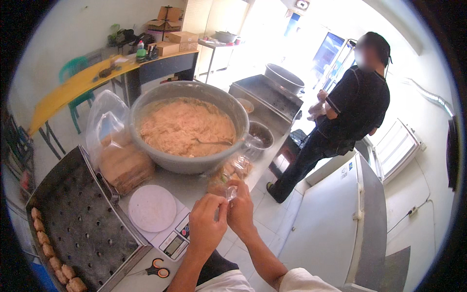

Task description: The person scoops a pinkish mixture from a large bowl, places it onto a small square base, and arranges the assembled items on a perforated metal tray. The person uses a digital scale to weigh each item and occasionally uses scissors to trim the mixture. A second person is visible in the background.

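Left hand: we had our left hand (pixel 208 214) grasping the gathered plastic with bent fingers, thumb and fingertips drawn close together.
Right hand: we had our right hand (pixel 240 209) just beside it, its fingers closed on the same gathered top.
Bag in hand: we held the clear, crinkled plastic bag of light-brown pieces (pixel 236 170) at the near right edge of the pale worktable (pixel 192 185), just in front of the basin.
Basin: we had the large round grey plastic basin (pixel 185 164) on the worktable, holding a pinkish-tan moist mixture (pixel 185 124) with a metal utensil (pixel 214 142) lying in it.
Bowl: we saw a round bowl with dark contents (pixel 261 135) to the basin's right.
Tall bag: we had a clear plastic bag with a stack of flat brown sheets (pixel 125 168) at the basin's left.
Scale: we had a white kitchen scale with a round platform (pixel 152 209) near our left hand, and scissors with black-and-orange handles (pixel 158 268) below it.
Tray: we saw a dark metal tray with holes (pixel 82 219) at the left, a row of small brown rolls (pixel 47 249) along its outer edge.
Co-worker: we saw a person in dark clothes (pixel 357 102) standing beyond the white chest freezer (pixel 318 224).
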Motion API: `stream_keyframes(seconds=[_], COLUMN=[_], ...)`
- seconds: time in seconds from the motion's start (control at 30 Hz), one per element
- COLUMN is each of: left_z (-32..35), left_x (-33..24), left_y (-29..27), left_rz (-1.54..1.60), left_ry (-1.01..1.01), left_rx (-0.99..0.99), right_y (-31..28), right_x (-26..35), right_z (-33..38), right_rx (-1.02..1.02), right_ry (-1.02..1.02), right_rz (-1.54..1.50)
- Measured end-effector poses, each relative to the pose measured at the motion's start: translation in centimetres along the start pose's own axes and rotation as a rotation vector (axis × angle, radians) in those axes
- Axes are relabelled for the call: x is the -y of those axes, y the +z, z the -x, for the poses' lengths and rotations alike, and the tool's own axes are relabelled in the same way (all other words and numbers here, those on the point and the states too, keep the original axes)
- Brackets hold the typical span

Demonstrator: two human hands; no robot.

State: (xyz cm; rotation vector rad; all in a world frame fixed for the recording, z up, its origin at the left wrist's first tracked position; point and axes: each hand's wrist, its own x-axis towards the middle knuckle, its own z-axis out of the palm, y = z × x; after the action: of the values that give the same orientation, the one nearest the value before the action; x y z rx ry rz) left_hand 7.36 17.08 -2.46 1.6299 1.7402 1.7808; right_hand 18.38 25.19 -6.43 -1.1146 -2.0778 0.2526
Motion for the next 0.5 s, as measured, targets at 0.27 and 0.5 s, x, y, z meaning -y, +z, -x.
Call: stream_keyframes(seconds=[0.27,0.5], left_z=[0.5,0.7], left_x=[0.3,1.1], left_y=[0.5,0.6], left_rz=[0.054,0.074], left_ry=[-0.018,-0.039], left_rx=[0.001,0.013], right_y=[0.6,0.3], right_x=[0.1,0.9], right_z=[-1.5,-1.5], right_rx=[0.005,-0.024], right_ry=[0.07,0.026], right_rz=[0.083,0.11])
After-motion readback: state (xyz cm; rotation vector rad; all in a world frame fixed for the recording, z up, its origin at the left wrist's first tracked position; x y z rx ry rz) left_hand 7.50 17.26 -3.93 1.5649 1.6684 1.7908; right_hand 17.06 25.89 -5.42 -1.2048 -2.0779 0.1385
